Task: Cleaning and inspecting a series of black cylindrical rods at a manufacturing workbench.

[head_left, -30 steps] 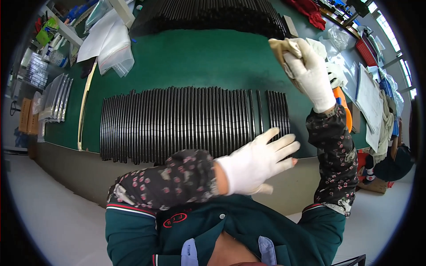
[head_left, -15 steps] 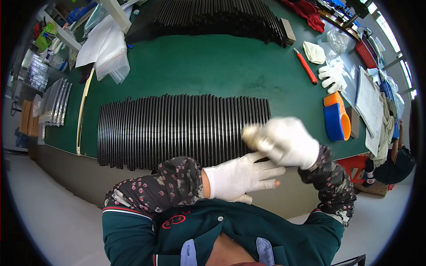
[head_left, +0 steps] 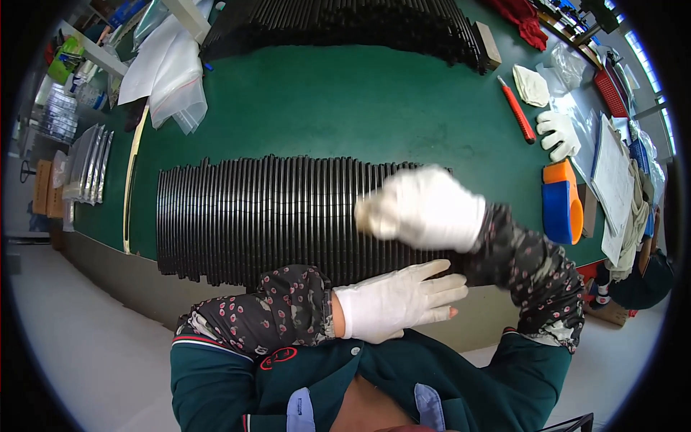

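A row of thin black rods [head_left: 252, 216] lies side by side along the near edge of the green table. My right hand [head_left: 432, 209], in a white glove, is closed over the right part of the row. Its fingers hold a beige wad [head_left: 368, 216], apparently cloth, blurred by motion and partly covered by the glove. Just below the near ends of the rods rests my left hand [head_left: 403, 299], also gloved in white. That hand lies flat with its fingers spread to the right, holding nothing; one fingertip is bare.
A large stack of black rods [head_left: 345, 29] lies at the far side, beside a wooden block [head_left: 487, 47]. On the right are a red-handled tool [head_left: 517, 111], a folded white cloth [head_left: 531, 86], a spare glove [head_left: 558, 135] and a blue-orange tape dispenser [head_left: 561, 201]. Plastic bags [head_left: 176, 101] lie at left.
My right hand has moved left and slightly up over the rods with the wad. My left hand stays nearly in place, its fingers a little more spread. The view has shifted slightly.
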A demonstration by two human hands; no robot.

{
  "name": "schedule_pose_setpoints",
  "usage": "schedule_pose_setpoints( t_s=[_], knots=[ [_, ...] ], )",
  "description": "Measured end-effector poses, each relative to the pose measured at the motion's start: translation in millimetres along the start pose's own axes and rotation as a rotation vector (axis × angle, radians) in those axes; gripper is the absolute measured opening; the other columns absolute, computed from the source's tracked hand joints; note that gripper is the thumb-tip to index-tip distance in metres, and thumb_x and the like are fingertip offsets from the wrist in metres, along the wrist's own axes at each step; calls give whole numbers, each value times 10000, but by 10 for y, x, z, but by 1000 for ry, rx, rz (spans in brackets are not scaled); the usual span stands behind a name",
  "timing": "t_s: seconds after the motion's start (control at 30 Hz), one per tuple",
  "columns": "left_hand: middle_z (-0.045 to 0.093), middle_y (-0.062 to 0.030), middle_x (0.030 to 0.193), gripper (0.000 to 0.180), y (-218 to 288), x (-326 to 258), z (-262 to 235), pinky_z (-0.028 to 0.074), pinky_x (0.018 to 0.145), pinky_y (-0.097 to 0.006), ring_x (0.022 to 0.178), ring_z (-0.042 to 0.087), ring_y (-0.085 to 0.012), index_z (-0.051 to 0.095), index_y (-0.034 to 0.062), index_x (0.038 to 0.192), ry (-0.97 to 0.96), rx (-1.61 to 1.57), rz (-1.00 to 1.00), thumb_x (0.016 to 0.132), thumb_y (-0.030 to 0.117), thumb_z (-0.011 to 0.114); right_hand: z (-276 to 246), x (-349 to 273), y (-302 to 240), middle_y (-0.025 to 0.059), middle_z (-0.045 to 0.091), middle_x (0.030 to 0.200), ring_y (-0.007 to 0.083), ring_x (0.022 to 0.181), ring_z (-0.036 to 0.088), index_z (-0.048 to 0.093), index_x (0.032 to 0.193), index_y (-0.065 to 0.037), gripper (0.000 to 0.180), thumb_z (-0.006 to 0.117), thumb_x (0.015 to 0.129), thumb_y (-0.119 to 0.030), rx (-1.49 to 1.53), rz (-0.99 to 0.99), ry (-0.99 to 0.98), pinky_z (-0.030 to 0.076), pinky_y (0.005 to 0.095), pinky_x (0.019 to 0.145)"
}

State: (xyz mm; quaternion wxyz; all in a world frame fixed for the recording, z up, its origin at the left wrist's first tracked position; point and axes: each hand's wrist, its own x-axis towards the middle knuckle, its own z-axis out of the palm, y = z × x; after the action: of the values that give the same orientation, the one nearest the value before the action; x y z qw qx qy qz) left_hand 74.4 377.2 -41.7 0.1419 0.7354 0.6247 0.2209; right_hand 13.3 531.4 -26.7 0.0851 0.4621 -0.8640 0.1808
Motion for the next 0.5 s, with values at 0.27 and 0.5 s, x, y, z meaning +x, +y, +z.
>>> schedule_pose_setpoints(
  t_s=[0.27, 0.5],
  knots=[
    [406, -129, 1416, 712, -30, -19, -28, 224, 1155, -444, 1362, 317, -273, 519, 92, 1304, -10, 13, -22, 682, 350, 749, -111, 246, -79, 73, 593, 686, 252, 633, 618, 572, 858, -100, 45, 592, 833, -130, 274, 93, -231, 504, 342, 544],
    [387, -156, 1437, 653, -64, -11, -82, 245, 1143, -465, 1348, 344, -296, 505, 59, 1276, -24, -55, 3, 697, 261, 730, -13, 286, 286, 83, 603, 733, 249, 687, 633, 586, 893, -96, 97, 621, 831, -162, -96, 197, 247, 531, 356, 619]
  ],
)
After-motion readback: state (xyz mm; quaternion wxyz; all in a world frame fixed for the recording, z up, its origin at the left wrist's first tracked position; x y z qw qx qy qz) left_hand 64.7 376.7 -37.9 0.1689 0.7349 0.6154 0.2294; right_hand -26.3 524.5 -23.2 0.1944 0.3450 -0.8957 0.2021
